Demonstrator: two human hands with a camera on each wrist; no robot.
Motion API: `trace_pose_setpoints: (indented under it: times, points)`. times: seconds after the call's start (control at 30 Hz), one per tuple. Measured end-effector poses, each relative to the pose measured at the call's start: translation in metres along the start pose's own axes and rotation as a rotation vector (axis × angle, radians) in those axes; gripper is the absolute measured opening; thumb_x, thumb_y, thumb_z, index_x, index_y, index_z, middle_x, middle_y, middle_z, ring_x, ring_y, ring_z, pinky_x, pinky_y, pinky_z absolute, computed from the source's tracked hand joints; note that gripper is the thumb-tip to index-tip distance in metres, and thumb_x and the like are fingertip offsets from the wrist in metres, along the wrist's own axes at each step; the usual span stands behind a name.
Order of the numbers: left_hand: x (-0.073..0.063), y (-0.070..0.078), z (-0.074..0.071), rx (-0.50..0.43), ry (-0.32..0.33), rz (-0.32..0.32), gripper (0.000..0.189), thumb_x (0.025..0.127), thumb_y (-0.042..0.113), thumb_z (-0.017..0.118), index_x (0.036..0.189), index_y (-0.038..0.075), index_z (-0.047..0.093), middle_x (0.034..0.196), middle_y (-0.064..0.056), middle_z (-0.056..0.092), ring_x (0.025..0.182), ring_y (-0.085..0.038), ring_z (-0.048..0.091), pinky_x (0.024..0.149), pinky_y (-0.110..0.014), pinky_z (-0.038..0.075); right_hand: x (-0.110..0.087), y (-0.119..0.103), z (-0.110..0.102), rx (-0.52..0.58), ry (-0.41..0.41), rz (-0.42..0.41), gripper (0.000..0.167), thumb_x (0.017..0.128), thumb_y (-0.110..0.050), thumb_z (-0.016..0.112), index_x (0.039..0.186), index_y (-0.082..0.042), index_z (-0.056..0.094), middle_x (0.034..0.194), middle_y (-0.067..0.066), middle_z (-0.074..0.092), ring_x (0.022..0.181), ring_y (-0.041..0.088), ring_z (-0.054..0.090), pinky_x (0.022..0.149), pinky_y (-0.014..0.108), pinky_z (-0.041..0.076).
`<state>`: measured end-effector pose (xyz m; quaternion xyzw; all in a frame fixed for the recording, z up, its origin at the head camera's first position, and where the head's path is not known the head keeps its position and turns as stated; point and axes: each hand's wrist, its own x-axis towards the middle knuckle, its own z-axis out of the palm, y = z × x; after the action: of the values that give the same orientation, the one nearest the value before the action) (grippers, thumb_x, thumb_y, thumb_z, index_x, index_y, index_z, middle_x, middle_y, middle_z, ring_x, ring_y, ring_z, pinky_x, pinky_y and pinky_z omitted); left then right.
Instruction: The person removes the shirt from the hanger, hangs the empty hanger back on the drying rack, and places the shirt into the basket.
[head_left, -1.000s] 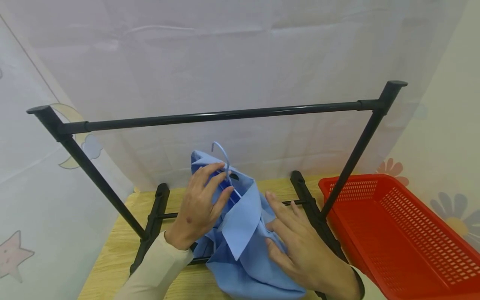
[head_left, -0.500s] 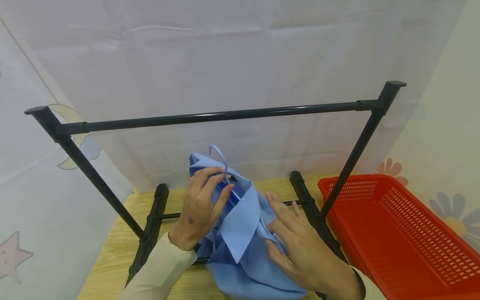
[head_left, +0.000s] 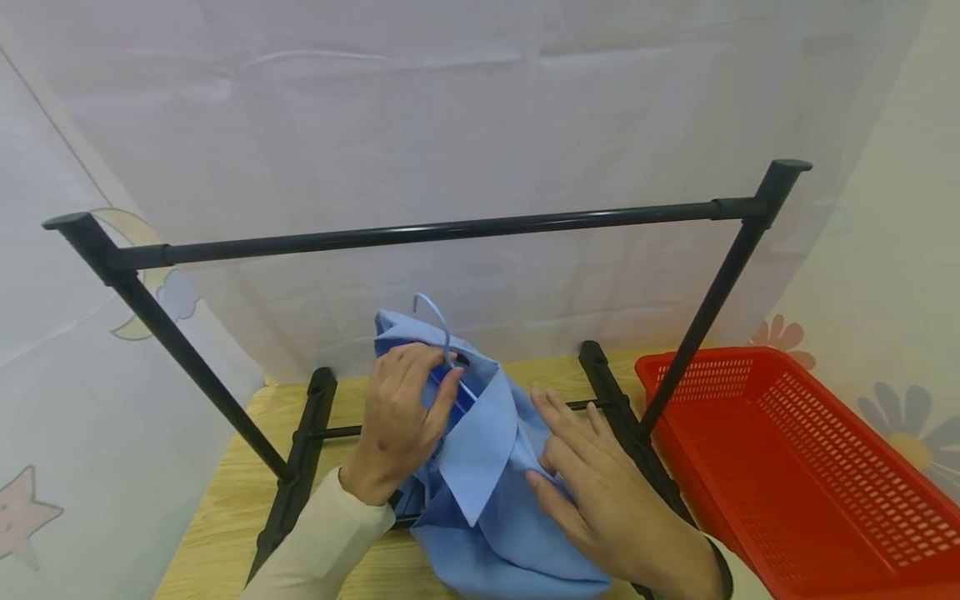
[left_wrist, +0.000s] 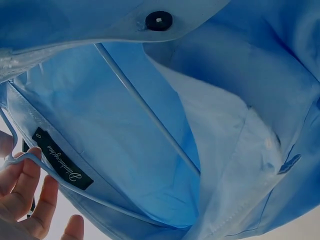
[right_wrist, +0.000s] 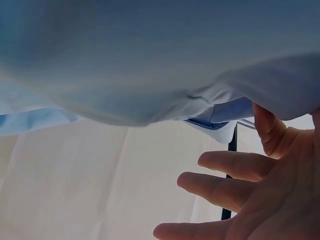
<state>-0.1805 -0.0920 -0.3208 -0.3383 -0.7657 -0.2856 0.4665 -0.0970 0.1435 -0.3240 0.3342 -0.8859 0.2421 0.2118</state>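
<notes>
A light blue collared shirt (head_left: 480, 454) lies bunched over the foot of a black rack, a light blue hanger (head_left: 447, 329) inside its neck. My left hand (head_left: 405, 408) pinches the hanger just below its hook. In the left wrist view the hanger's wire arms run into the shirt's neck opening, beside a dark label (left_wrist: 60, 159) and a dark button (left_wrist: 159, 21). At the shirt's right side, my right hand (head_left: 592, 483) pinches the cloth between thumb and bent index finger, the other fingers extended. The right wrist view shows these fingers below the cloth; the thumb is mostly hidden.
The black rack (head_left: 450, 229) spans the view, its bar above and beyond the shirt, its feet on a wooden table (head_left: 217, 521). A red perforated basket (head_left: 787, 467) stands at the right. A white cloth backdrop (head_left: 450, 108) hangs behind.
My left hand and the hanger's hook have shifted slightly down and left. The right hand stays nearly in place, still at the cloth.
</notes>
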Motion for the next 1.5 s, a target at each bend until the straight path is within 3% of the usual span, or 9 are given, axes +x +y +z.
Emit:
trace_pose_setpoints:
  times: [0.17,0.33,0.53,0.67,1.0,1.5]
  points:
    - [-0.001,0.000,0.000,0.017,-0.003,-0.005,0.037,0.107,0.031,0.047,0.099,-0.002,0.064,0.092,-0.012,0.067,0.091,-0.030,0.061,0.081,-0.047,0.046,-0.001,0.000,-0.001,-0.007,-0.027,0.030,0.025,0.091,-0.018,0.071,0.084,-0.023,0.048,0.155,0.012,0.038,0.143,0.038,0.034,0.100,0.077,0.025]
    - [-0.001,-0.001,-0.001,0.021,-0.002,-0.017,0.035,0.106,0.028,0.049,0.098,-0.002,0.065,0.091,-0.012,0.067,0.090,-0.030,0.061,0.081,-0.047,0.046,-0.001,0.000,-0.002,-0.011,-0.008,0.002,0.024,0.093,-0.018,0.069,0.084,-0.024,0.048,0.155,0.012,0.040,0.142,0.038,0.036,0.098,0.078,0.027]
    - [-0.003,-0.004,0.000,0.028,0.012,-0.027,0.014,0.095,0.011,0.065,0.096,-0.002,0.064,0.090,-0.013,0.067,0.087,-0.031,0.060,0.074,-0.044,0.045,-0.004,0.000,-0.003,-0.006,0.011,-0.005,0.027,0.087,-0.013,0.073,0.085,-0.026,0.050,0.155,0.010,0.041,0.142,0.037,0.036,0.098,0.077,0.027]
    - [-0.003,-0.004,0.000,0.029,0.022,-0.039,0.011,0.091,0.008,0.068,0.096,-0.002,0.064,0.090,-0.013,0.066,0.086,-0.031,0.060,0.070,-0.043,0.043,-0.006,0.001,-0.004,-0.003,0.027,-0.011,0.029,0.086,-0.012,0.075,0.086,-0.027,0.050,0.154,0.010,0.041,0.142,0.037,0.036,0.098,0.077,0.028]
    - [-0.004,-0.005,-0.001,0.040,0.014,-0.078,0.013,0.091,0.005,0.067,0.099,-0.004,0.062,0.091,-0.014,0.065,0.090,-0.033,0.059,0.072,-0.043,0.044,-0.011,0.002,-0.008,-0.014,0.006,0.032,0.029,0.085,-0.015,0.076,0.085,-0.029,0.050,0.155,0.008,0.041,0.142,0.036,0.037,0.099,0.077,0.028]
    - [-0.006,-0.009,-0.003,0.035,0.023,-0.105,0.014,0.090,0.002,0.068,0.099,-0.006,0.061,0.091,-0.017,0.063,0.091,-0.034,0.058,0.079,-0.046,0.047,-0.015,0.002,-0.011,-0.019,0.002,0.018,0.031,0.085,-0.015,0.076,0.084,-0.030,0.049,0.156,0.007,0.039,0.142,0.035,0.038,0.097,0.076,0.029]
